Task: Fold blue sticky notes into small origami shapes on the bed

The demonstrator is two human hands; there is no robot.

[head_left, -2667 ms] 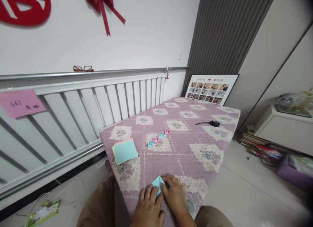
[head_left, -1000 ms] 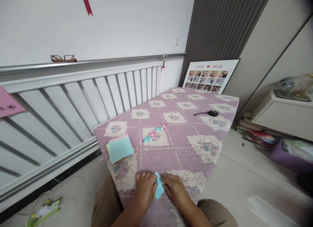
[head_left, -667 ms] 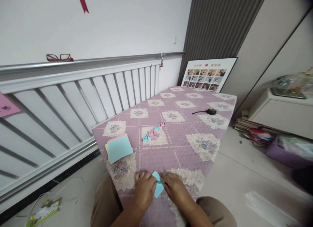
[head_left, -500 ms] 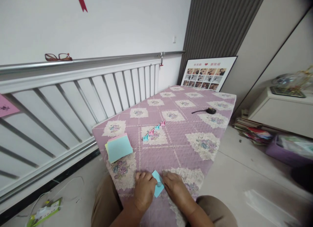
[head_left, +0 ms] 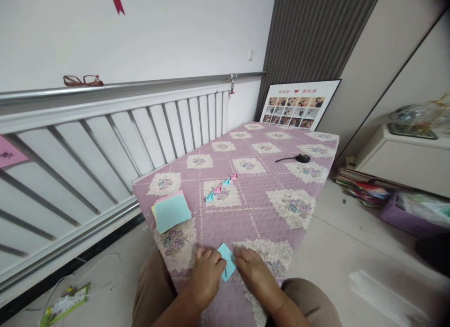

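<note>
A small blue sheet of folded paper (head_left: 227, 260) lies diamond-wise on the cloth near the front of the table. My left hand (head_left: 208, 272) has its fingers curled and its thumb pressed on the paper's left corner. At the right corner, my right hand (head_left: 253, 272) pinches the edge with bent fingers. Beyond my hands, several small folded paper pieces (head_left: 218, 189), pink and blue by turns, stand in a slanting row. To the left is a stack of square paper sheets (head_left: 172, 213), blue on top, with pink and yellow edges showing.
A purple flowered tablecloth (head_left: 232, 226) covers the table. Farther right lies a black round object (head_left: 303, 158) with a strap. A white radiator (head_left: 140, 134) runs along the left side, with glasses (head_left: 83, 80) above it. A photo board (head_left: 298, 105) leans behind the table.
The raised, curved flap in the middle of the blue paper now lies flatter, and a crease line shows near my left thumb. Both hands stay at the same corners.
</note>
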